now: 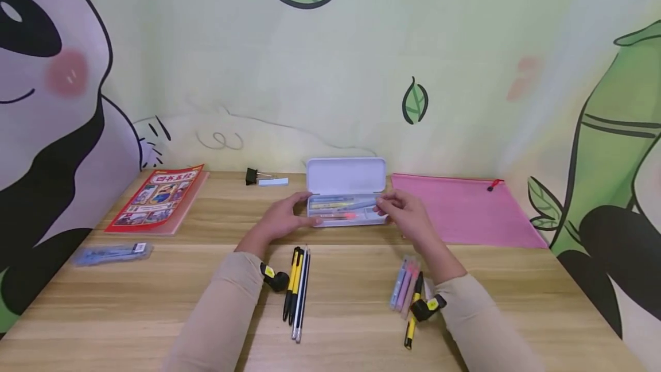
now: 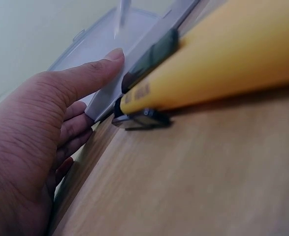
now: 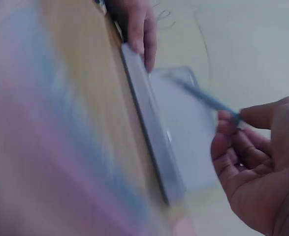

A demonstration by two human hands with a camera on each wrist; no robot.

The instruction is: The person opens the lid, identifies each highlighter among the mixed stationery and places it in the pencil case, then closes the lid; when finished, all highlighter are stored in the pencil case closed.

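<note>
A white pencil case (image 1: 356, 223) stands with its lid (image 1: 346, 175) raised towards the wall, several pens and an orange-pink highlighter (image 1: 347, 216) lying inside. My left hand (image 1: 279, 220) holds the case at its left end, the thumb along the front wall and the fingers round the end, as the left wrist view shows. Between thumb and fingertips my right hand (image 1: 410, 214) pinches a slim blue pen (image 3: 206, 97). The pen slants over the open case, its far end pointing left.
Nearer me lie yellow-black pens (image 1: 294, 280) with striped pencils (image 1: 303, 297), and pastel highlighters (image 1: 404, 285) beside another yellow pen (image 1: 410, 332). A pink zip pouch (image 1: 465, 211) lies right, a red magazine (image 1: 157, 197) and blue packet (image 1: 111, 254) left, a binder clip (image 1: 251, 176) and eraser (image 1: 273, 182) behind.
</note>
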